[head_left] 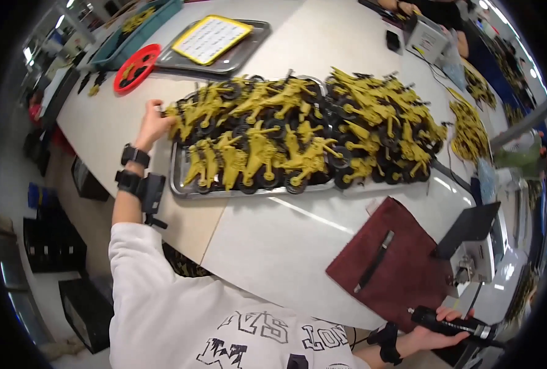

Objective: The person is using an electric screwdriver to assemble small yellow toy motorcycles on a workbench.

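Note:
My left hand point(153, 126) reaches to the far left end of a metal tray point(174, 175), its fingers closed at a yellow plastic piece at the edge of the pile. Rows of yellow pieces with black wheels point(261, 154), which look like toy motorcycles, fill this tray. At the lower right my right hand point(436, 335) is wrapped round a black electric screwdriver point(448, 322), held almost level beside the table edge. Near it a dark red cloth point(387, 270) lies on the table with a black pen-shaped tool point(375, 261) on it.
A second pile of yellow pieces point(384, 123) adjoins the tray on the right. Behind are a red round dish point(137, 69), a grey tray point(258, 40) with a yellow-framed sheet point(212, 38), and a teal bin point(110, 52). A small device point(473, 261) stands right of the cloth. Another person point(436, 12) sits opposite.

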`<state>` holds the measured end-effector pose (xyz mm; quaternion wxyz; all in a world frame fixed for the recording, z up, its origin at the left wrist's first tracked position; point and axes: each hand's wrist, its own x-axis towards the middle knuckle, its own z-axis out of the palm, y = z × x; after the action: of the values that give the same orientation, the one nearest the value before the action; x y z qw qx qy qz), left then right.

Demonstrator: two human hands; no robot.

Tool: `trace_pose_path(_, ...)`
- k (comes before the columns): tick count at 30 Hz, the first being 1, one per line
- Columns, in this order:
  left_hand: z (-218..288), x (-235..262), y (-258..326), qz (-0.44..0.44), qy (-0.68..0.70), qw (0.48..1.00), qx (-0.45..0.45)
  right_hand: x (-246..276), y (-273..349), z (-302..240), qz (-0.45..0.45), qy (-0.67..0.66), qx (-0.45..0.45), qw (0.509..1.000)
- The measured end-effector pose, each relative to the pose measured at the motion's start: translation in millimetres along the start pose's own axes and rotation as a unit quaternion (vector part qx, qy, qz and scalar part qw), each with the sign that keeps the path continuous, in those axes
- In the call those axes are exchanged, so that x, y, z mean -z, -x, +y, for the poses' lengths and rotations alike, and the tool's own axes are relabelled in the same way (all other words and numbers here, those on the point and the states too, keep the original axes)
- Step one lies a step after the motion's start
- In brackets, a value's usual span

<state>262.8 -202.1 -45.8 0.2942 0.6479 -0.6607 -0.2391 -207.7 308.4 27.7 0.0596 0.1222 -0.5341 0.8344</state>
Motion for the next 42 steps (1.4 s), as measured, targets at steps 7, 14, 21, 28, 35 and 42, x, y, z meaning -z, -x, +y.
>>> trace_pose_path(7,3,68,8,0.237,-0.162,0.928,-0.237,12,-13,7,0.005,-0.064,-0.028,0.998)
trace_pose_path(14,245,-84,243,-0.303,0.291,0.869,-0.261,14,-10,13,-0.024,-0.07,-0.035,0.997)
trace_pose_path(21,285,-217,304,-0.56,0.376,0.727,-0.13,15,-6,-4,-0.049,-0.094,-0.001,0.994)
trace_pose_path(28,289,-219,306,-0.345,0.069,0.796,-0.493,25,-7,7,0.022,-0.104,-0.024,0.994)
trace_pose_path(35,292,-214,280,-0.454,-0.02,0.684,-0.571,20,-10,7,0.007,-0.109,-0.023,0.994)
trace_pose_path(42,286,-231,280,-0.436,0.009,0.68,-0.589,14,-18,5,-0.019,-0.085,-0.034,0.996)
